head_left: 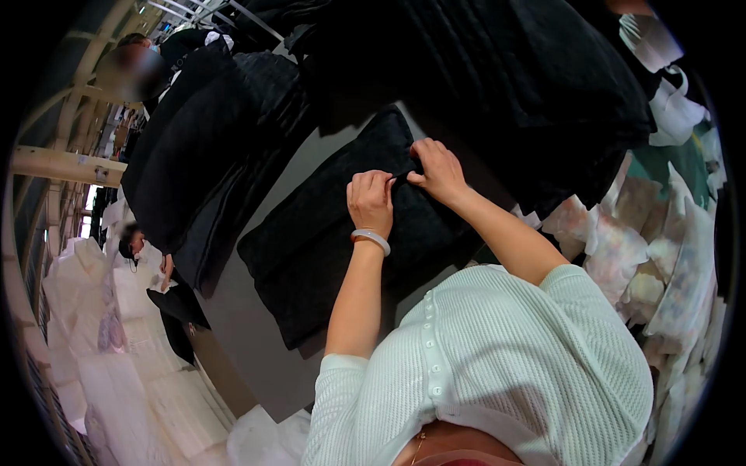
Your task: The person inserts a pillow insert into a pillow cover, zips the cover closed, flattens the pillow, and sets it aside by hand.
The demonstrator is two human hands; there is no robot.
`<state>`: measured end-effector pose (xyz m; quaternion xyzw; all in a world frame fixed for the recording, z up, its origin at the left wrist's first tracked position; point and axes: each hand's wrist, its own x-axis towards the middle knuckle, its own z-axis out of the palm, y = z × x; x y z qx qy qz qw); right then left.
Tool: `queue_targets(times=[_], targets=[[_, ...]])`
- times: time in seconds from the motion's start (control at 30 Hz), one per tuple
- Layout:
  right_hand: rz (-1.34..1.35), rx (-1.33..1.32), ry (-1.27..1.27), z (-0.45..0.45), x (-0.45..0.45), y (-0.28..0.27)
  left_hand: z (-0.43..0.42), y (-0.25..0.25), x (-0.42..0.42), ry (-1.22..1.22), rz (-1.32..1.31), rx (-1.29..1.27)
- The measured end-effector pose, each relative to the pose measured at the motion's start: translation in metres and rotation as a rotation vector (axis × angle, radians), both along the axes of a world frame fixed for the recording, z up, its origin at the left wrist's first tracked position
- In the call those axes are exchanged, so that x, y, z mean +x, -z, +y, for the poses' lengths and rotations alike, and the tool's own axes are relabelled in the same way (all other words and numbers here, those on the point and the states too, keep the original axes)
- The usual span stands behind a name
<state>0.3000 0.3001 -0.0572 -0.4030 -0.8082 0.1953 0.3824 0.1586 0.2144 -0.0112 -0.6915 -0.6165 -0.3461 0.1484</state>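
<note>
A black fabric piece (311,241), soft and roughly rectangular, lies on a grey table (256,342) in front of me. Near its upper edge, my left hand (371,203), with a pale bangle at the wrist, pinches the dark cloth between thumb and fingers. Just to the right, my right hand (437,169) is curled with thumb and fingertips on the same cloth. A small gap separates the two hands, and a thin fold of the fabric runs between them.
Stacked black fabric pieces stand at the left (210,140) and upper right (536,78) of the table. White wrapped bundles (140,349) fill the left floor; plastic bags (614,248) lie right. Other people (138,242) are at the far left.
</note>
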Motion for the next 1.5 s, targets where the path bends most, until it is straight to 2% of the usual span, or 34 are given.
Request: queue_targets(times=[0.2, 0.3, 0.4, 0.5, 0.6, 0.73, 0.8, 0.93, 1.13, 1.27, 1.3, 1.33, 1.4, 1.47, 1.5], targets=[[0.01, -0.017, -0.083, 0.002, 0.01, 0.001, -0.003, -0.001, 0.001, -0.03, 0.021, -0.02], [0.119, -0.032, -0.194, 0.004, 0.015, 0.008, -0.003, 0.0, 0.0, -0.022, -0.016, -0.019], [0.065, 0.051, -0.164, 0.002, 0.013, -0.002, -0.001, 0.002, -0.001, -0.024, 0.009, -0.021], [-0.052, 0.302, -0.234, 0.01, 0.011, -0.009, 0.0, 0.001, -0.002, -0.015, 0.007, -0.025], [-0.173, 0.391, -0.317, 0.019, 0.01, -0.007, 0.002, 0.003, -0.004, -0.016, 0.012, -0.021], [-0.188, 0.504, -0.41, 0.035, 0.009, -0.004, 0.002, 0.004, -0.005, -0.024, 0.006, -0.038], [-0.308, 0.557, -0.452, 0.035, 0.008, -0.007, 0.003, 0.004, -0.005, -0.032, 0.02, -0.034], [-0.335, 0.645, -0.417, 0.036, 0.0, -0.01, 0.003, 0.002, -0.007, -0.032, -0.001, -0.012], [-0.599, 0.607, -0.376, 0.036, -0.007, -0.022, 0.006, 0.003, -0.009, -0.006, 0.042, -0.047], [-0.723, 0.594, -0.444, 0.042, -0.012, -0.027, 0.009, 0.001, -0.014, 0.017, 0.105, -0.097], [-0.669, 0.554, -0.482, 0.047, -0.01, -0.021, 0.01, 0.003, -0.019, 0.046, 0.124, -0.121], [-0.618, 0.511, -0.521, 0.049, -0.007, -0.019, 0.003, -0.002, -0.023, 0.077, 0.112, -0.302], [-0.609, 0.41, -0.549, 0.041, 0.004, -0.021, -0.017, 0.005, -0.02, 0.001, 0.228, -0.34], [-0.529, 0.383, -0.517, 0.023, 0.006, -0.038, -0.04, -0.006, -0.013, -0.04, 0.223, -0.448], [-0.526, 0.266, -0.53, 0.009, 0.004, -0.062, -0.045, -0.009, -0.009, -0.047, 0.166, -0.46]])
